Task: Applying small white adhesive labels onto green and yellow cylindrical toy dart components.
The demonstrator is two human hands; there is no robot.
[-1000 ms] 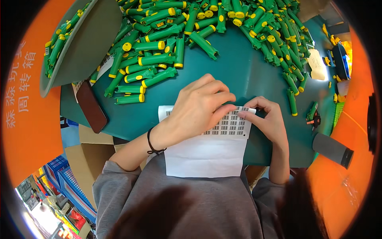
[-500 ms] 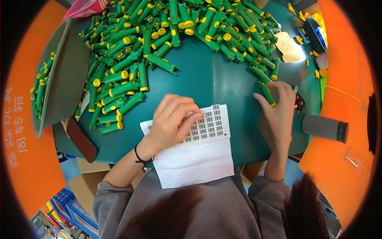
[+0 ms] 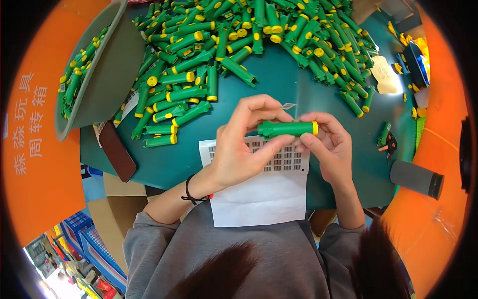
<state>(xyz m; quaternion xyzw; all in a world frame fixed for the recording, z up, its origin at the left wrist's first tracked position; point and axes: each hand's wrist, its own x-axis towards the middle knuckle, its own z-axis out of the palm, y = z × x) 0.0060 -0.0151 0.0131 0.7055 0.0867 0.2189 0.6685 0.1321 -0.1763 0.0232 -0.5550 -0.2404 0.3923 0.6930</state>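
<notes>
Grey cloth of my shirt (image 3: 279, 249) is showing nearest, just below the label sheet (image 3: 259, 202). That white sheet is reaching over the table's near edge with its blank half, while rows of small printed labels are filling its far half. Over those rows I am holding a green tube (image 3: 286, 129) crosswise, its yellow cap (image 3: 314, 128) pointing to the sheet's right side. With my left hand (image 3: 236, 144) I am pinching the tube between the thumb below and the curled fingers above; with my right hand (image 3: 333, 149) I am pinching it near the cap, thumb against fingertips. Just beyond the sheet, a small loose label (image 3: 288, 105) is showing by my left fingertips; I cannot tell whether it is sticking to one. Left of the sheet, a dark red flat case (image 3: 118, 152) is lying on the green table (image 3: 279, 74); well to its right, a grey cylinder (image 3: 416, 178) is lying on its side. Farther beyond the sheet, a heap of green tubes (image 3: 260, 20) is spreading, and to the far left an olive tub (image 3: 107, 74) is leaning, holding more.
</notes>
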